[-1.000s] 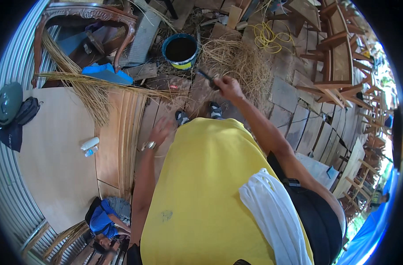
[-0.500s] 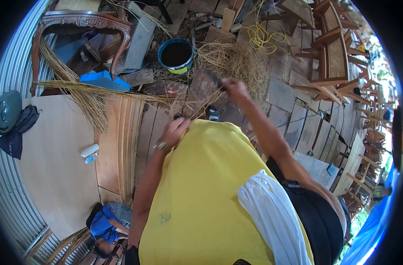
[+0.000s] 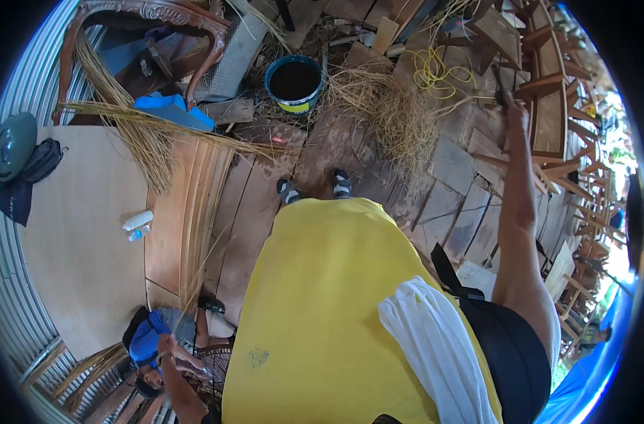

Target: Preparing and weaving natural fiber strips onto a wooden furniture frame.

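Observation:
Far out to the right, my right hand (image 3: 514, 112) is closed around a dark, blade-like tool, probably a knife (image 3: 500, 83). A pale strand (image 3: 463, 103) runs leftward from beside that hand; whether the fingers grip it too I cannot make out. My left hand (image 3: 167, 345), with a watch at the wrist, is drawn back low on the left and closed on thin pale rattan strips (image 3: 197, 272), which rise from it past the board stack. Loose rattan fibres (image 3: 399, 116) lie heaped on the plank floor ahead.
A bucket of dark liquid (image 3: 293, 79) stands ahead. Long rattan bundles (image 3: 149, 152) lie across a wooden board (image 3: 89, 233) on the left. A person in blue (image 3: 146, 338) sits at lower left. Yellow cord (image 3: 435, 71) and wooden chairs (image 3: 544, 85) are at right.
My hands have spread wide apart from in front of my body: the right, with the tool, swung far right and forward; the left went back and left with the strips.

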Demonstrator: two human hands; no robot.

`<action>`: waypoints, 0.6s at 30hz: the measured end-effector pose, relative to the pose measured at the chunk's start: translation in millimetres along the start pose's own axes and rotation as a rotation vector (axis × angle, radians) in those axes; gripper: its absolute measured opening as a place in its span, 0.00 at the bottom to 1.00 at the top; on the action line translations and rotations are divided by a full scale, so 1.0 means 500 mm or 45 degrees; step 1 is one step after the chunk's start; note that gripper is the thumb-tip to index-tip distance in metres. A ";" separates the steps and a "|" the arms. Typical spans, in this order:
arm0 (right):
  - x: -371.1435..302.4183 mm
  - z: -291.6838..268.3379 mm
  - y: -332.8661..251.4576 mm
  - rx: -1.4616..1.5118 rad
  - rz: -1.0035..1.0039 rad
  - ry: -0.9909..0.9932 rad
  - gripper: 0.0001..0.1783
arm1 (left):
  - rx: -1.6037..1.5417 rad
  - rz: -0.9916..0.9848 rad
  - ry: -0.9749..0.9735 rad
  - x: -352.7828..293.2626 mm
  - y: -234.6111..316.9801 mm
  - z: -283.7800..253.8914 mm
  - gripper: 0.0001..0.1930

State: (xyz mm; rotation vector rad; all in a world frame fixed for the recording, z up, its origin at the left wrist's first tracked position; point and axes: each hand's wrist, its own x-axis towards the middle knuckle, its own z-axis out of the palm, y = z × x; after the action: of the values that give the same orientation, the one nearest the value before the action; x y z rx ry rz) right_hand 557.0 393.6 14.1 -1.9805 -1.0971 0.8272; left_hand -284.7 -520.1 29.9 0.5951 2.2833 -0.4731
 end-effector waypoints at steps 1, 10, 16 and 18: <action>-0.010 -0.021 -0.016 -0.008 -0.005 -0.019 0.18 | 0.132 -0.081 -0.001 -0.022 0.000 0.008 0.21; -0.307 0.215 0.085 0.169 0.249 -0.642 0.12 | 0.741 0.537 0.095 0.081 0.569 0.013 0.14; -0.617 0.432 0.089 0.317 0.264 -1.281 0.15 | -0.280 1.247 -0.115 0.030 1.206 -0.003 0.15; -0.691 0.448 0.065 0.248 0.227 -1.383 0.12 | -0.300 1.305 -0.111 -0.012 1.296 -0.048 0.15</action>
State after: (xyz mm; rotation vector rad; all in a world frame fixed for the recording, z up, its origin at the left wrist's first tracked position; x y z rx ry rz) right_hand 242.9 138.4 -68.4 -1.4203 -1.3097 2.1430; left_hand 56.2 25.3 -52.7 1.4366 1.6171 0.2630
